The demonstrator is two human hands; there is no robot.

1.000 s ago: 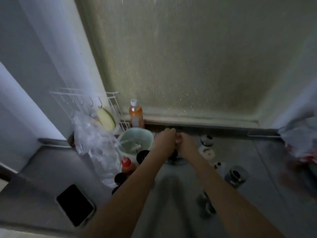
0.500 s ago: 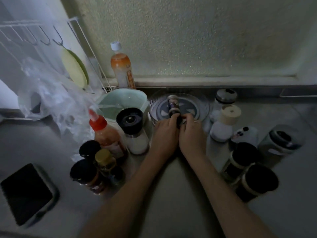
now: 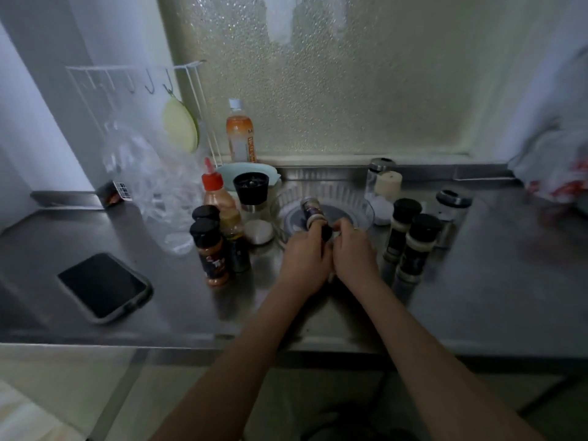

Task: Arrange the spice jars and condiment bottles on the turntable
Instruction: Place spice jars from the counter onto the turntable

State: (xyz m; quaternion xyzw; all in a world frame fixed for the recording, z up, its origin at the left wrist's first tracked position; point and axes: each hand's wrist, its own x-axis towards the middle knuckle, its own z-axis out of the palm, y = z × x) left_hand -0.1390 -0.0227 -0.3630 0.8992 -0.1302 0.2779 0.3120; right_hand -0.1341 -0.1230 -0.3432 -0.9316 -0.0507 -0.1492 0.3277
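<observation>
- both hands are at the near rim of the clear turntable (image 3: 356, 198) on the steel counter (image 3: 477, 281), close together, almost touching.
- the left hand (image 3: 305, 256) is wrapped round a small spice jar (image 3: 311, 211), which lies tilted over the tray floor with its dark cap end towards the person.
- the right hand (image 3: 356, 249) is curled beside that cap; whether its fingers actually pinch anything i cannot tell.
- the jar looks light, rigid and smooth, likely glass or hard plastic, so it could slip or clink; to my eye a hold round the labelled body is safest, setting it down upright.
- nothing else stands on the tray yet; i would say the job has barely begun.
- waiting just left are the red-capped sauce bottle (image 3: 216, 194), a grinder (image 3: 253, 194) and 3 smaller bottles; 2 black-lidded jars (image 3: 413, 243) stand to the right.
</observation>
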